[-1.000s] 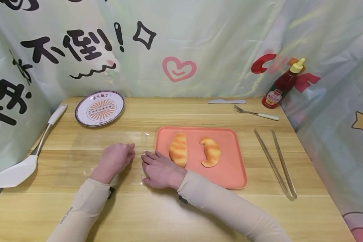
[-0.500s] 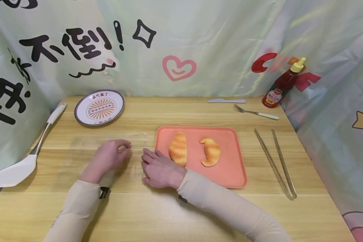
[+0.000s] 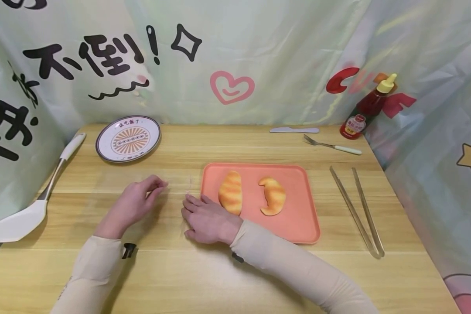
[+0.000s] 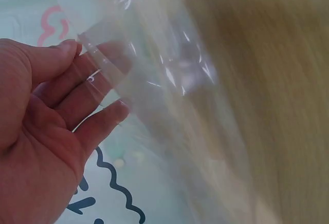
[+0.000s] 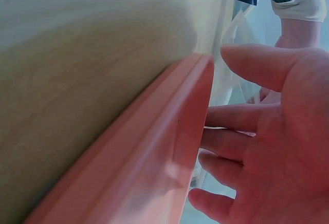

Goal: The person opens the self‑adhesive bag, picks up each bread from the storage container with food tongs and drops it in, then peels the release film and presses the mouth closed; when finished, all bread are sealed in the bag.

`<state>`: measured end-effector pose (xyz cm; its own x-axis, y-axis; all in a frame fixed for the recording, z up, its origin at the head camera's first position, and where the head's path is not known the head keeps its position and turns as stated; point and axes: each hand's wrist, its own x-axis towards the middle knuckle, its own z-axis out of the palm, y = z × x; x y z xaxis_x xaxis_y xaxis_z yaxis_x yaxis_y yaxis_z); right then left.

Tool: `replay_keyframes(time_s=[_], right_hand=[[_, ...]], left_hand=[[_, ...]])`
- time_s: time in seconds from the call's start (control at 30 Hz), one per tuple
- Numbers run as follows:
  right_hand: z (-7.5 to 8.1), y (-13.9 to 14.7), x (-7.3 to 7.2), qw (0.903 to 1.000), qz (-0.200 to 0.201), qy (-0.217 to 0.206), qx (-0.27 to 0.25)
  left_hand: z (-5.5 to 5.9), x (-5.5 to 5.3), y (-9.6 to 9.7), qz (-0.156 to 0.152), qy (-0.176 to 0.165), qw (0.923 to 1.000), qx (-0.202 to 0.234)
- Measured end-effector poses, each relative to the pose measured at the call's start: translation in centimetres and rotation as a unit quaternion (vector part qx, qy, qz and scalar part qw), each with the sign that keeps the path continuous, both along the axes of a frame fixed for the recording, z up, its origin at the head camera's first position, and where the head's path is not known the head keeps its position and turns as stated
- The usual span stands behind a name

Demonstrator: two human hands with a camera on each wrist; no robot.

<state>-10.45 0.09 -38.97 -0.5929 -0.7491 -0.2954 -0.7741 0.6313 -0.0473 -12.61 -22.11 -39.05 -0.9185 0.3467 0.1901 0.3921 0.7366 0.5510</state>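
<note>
A thin clear plastic bag (image 4: 175, 75) shows best in the left wrist view, where it hangs creased and shiny off the fingers. My left hand (image 3: 135, 200) pinches its edge between thumb and fingers, raised over the left part of the table. My right hand (image 3: 209, 220) lies palm down with fingers spread, its fingertips at the right end of the bag. Under that forearm and wrist is the near left part of a pink tray (image 3: 255, 226). An oval bread piece (image 3: 230, 192) and a croissant (image 3: 274, 196) lie on the tray.
A patterned plate (image 3: 127, 139) stands at the back left, beside a white-bladed spatula (image 3: 19, 222). Metal tongs (image 3: 359, 213) lie right of the tray. Behind them are a fork (image 3: 333, 147), a knife (image 3: 294, 130) and a red sauce bottle (image 3: 363, 111) near the curtain.
My left hand has moved left and up, lifting the pinched bag edge off the table. The right hand has hardly moved.
</note>
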Motion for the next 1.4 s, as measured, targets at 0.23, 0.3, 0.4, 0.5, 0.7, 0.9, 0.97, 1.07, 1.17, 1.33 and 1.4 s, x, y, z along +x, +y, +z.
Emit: replay_keyframes(time_s=[0.23, 0.3, 0.4, 0.5, 0.7, 0.9, 0.97, 1.07, 1.17, 1.33, 1.4], right_hand=[[0.0, 0.0, 0.1, 1.0, 0.002, 0.006, 0.008], [0.1, 0.0, 0.1, 0.9999, 0.002, 0.006, 0.009], [0.1, 0.1, 0.1, 0.9999, 0.002, 0.007, 0.01], [0.2, 0.1, 0.1, 0.9999, 0.002, 0.008, 0.01], [0.1, 0.2, 0.1, 0.9999, 0.005, 0.009, 0.008], [0.2, 0.3, 0.0, 0.9999, 0.007, 0.008, 0.012], [0.2, 0.3, 0.0, 0.9999, 0.007, 0.008, 0.013], [0.2, 0.3, 0.0, 0.9998, 0.008, 0.007, 0.013], [0.2, 0.3, 0.0, 0.9998, 0.01, 0.01, 0.014], [0.2, 0.3, -0.1, 0.9996, 0.013, 0.019, 0.015], [0.3, 0.3, -0.1, 0.9995, 0.015, 0.022, 0.014]], left_hand=[[0.2, 0.1, 0.0, 0.007, 0.016, 0.9995, -0.027], [0.2, 0.1, -0.1, 0.01, 0.022, 0.9991, -0.034], [0.3, 0.1, -0.2, 0.014, 0.035, 0.9988, -0.03], [0.4, 0.2, -0.3, 0.013, 0.055, 0.9983, -0.016], [0.6, 0.4, -0.5, 0.011, 0.081, 0.9967, 0.004], [1.3, 0.7, -0.6, 0.019, 0.088, 0.9958, 0.016], [1.6, 0.8, -0.6, 0.022, 0.091, 0.9954, 0.021], [1.8, 0.9, -0.7, 0.027, 0.095, 0.9948, 0.022], [1.9, 0.9, -0.9, 0.033, 0.102, 0.9941, 0.02], [2.0, 0.9, -1.1, 0.041, 0.109, 0.9928, 0.027], [2.1, 1.0, -1.1, 0.045, 0.107, 0.9928, 0.03]])
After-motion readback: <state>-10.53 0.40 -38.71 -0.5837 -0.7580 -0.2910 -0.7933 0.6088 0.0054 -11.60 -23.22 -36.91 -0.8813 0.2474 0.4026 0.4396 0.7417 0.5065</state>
